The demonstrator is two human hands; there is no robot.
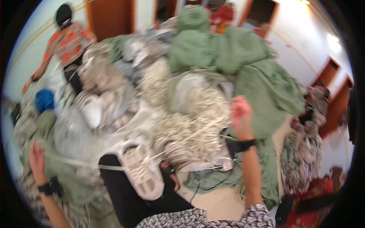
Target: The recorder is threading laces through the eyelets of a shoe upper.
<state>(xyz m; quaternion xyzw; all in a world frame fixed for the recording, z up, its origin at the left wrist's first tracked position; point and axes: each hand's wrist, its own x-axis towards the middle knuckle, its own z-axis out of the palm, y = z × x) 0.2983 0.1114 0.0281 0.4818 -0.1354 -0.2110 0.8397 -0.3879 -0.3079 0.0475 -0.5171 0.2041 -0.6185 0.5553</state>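
Note:
A cream sneaker (151,188) lies across my black-trousered lap, with a pale flat shoelace (83,163) threaded through its front. My left hand (37,159) is raised far out to the left, fingers closed on one end of the lace, which stretches from there to the shoe. Out to the right and higher up, my right hand (241,114) is closed in a fist. The other lace end runs from the shoe up toward it, blurred by motion. Both arms are spread wide, each wearing a black wristband.
Just ahead lies a heap of loose cream laces (192,129), with more shoes (91,110) and clear plastic bags (72,131) on the left. Large green sacks (262,91) stand behind and to the right. A person in an orange patterned top (70,45) is at the far left.

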